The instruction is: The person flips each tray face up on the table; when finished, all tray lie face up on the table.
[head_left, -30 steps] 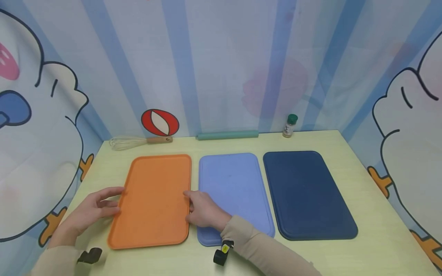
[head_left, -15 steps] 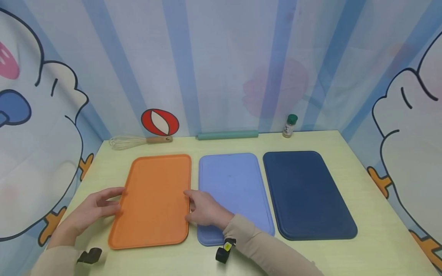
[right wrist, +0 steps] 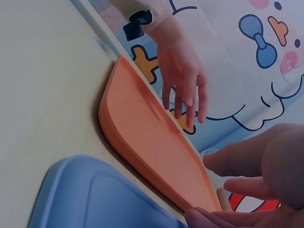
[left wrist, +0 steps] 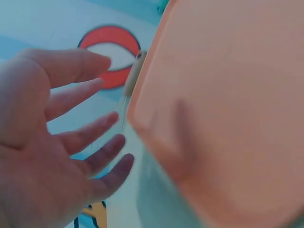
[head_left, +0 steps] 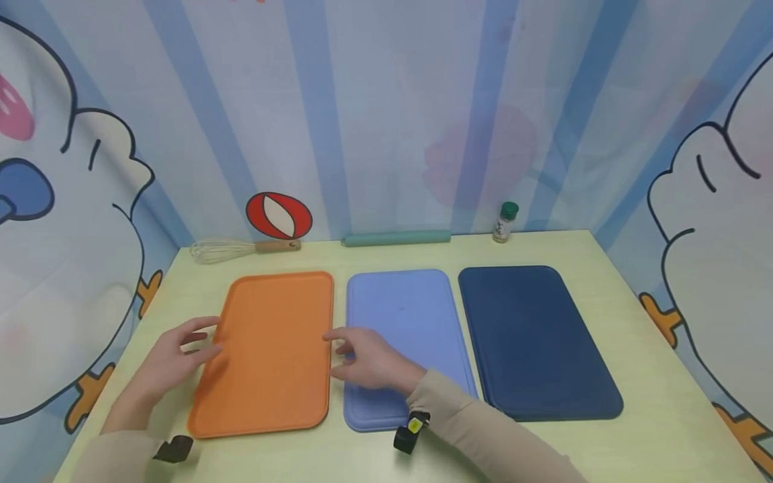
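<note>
An orange tray [head_left: 272, 355] lies flat on the left part of the table. My left hand [head_left: 172, 359] hovers at its left edge with fingers spread and relaxed; the left wrist view shows the fingers [left wrist: 90, 137] apart from the tray, holding nothing. Across from it, my right hand [head_left: 377, 359] is at the tray's right edge, its fingertips close to the rim and its palm over the light blue tray [head_left: 398, 302]. In the right wrist view the right fingers [right wrist: 242, 156] are loosely bent with nothing in them.
A dark blue tray [head_left: 537, 342] lies on the right. Along the back edge are a whisk [head_left: 241, 249], a green rolling pin [head_left: 395, 237] and a small green-capped bottle [head_left: 505, 223]. A striped cartoon curtain [head_left: 392, 121] hangs behind the table.
Both hands have lifted off the orange tray's sides. The right hand has moved slightly right, the left a little up and to the right. The trays stay in place.
</note>
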`<move>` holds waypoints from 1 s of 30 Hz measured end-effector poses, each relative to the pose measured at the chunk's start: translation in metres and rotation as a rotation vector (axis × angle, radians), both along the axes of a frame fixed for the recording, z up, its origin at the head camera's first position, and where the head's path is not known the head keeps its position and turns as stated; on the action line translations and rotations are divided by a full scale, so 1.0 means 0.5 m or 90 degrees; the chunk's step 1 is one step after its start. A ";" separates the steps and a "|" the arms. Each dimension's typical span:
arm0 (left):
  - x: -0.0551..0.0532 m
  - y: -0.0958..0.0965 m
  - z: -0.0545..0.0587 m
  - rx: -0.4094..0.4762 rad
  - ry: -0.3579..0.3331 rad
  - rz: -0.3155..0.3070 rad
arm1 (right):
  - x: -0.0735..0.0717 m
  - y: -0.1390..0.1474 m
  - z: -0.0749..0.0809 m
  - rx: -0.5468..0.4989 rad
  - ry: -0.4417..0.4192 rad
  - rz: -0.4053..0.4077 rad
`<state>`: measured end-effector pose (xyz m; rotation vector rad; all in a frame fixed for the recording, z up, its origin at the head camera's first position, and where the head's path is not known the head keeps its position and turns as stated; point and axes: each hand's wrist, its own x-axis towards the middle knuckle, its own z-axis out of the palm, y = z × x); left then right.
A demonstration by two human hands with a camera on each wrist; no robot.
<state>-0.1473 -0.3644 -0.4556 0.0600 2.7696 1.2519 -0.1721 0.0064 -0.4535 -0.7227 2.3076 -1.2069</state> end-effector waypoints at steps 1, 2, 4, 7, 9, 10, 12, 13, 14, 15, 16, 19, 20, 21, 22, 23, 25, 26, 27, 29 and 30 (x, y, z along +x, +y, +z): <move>0.001 0.009 0.003 0.001 0.025 0.002 | -0.001 0.005 0.001 -0.004 0.005 0.003; 0.001 0.018 0.006 0.003 0.050 0.002 | -0.001 0.010 0.001 -0.008 0.009 0.005; 0.000 0.038 0.012 0.012 0.090 -0.003 | -0.002 0.021 0.003 -0.012 0.013 0.005; -0.004 0.069 0.020 0.032 0.099 -0.011 | -0.005 0.039 0.004 -0.017 0.015 -0.002; -0.007 0.089 0.022 0.048 0.095 -0.021 | -0.007 0.053 0.005 -0.017 0.018 -0.010; -0.009 0.099 0.023 0.056 0.090 -0.026 | -0.008 0.059 0.004 -0.016 0.020 -0.014; -0.011 0.118 0.021 0.069 0.087 -0.041 | -0.010 0.074 0.001 -0.016 0.021 -0.023; -0.013 0.127 0.020 0.077 0.085 -0.050 | -0.010 0.082 0.000 -0.017 0.023 -0.028; -0.014 0.137 0.018 0.085 0.082 -0.058 | -0.011 0.089 -0.002 -0.018 0.024 -0.033; -0.014 0.147 0.016 0.094 0.077 -0.067 | -0.012 0.097 -0.004 -0.020 0.026 -0.037; -0.015 0.157 0.015 0.100 0.075 -0.074 | -0.012 0.104 -0.006 -0.023 0.029 -0.042; -0.017 0.187 0.014 0.120 0.063 -0.091 | -0.014 0.127 -0.008 -0.032 0.038 -0.054; -0.018 0.198 0.014 0.125 0.057 -0.095 | -0.015 0.135 -0.008 -0.034 0.041 -0.059; -0.019 0.208 0.014 0.128 0.051 -0.097 | -0.016 0.144 -0.008 -0.035 0.043 -0.065; -0.021 0.217 0.014 0.129 0.047 -0.101 | -0.017 0.152 -0.008 -0.036 0.046 -0.072; -0.022 0.226 0.014 0.131 0.039 -0.104 | -0.019 0.161 -0.009 -0.035 0.051 -0.079; -0.027 0.243 0.012 0.136 0.026 -0.114 | -0.021 0.177 -0.008 -0.032 0.053 -0.096; -0.030 0.250 0.011 0.140 0.020 -0.119 | -0.023 0.186 -0.008 -0.029 0.055 -0.105; -0.032 0.258 0.010 0.142 0.017 -0.125 | -0.025 0.194 -0.008 -0.026 0.059 -0.113; -0.037 0.272 0.008 0.148 0.011 -0.138 | -0.028 0.209 -0.007 -0.019 0.064 -0.128; -0.039 0.278 0.007 0.148 0.010 -0.143 | -0.029 0.217 -0.007 -0.014 0.065 -0.135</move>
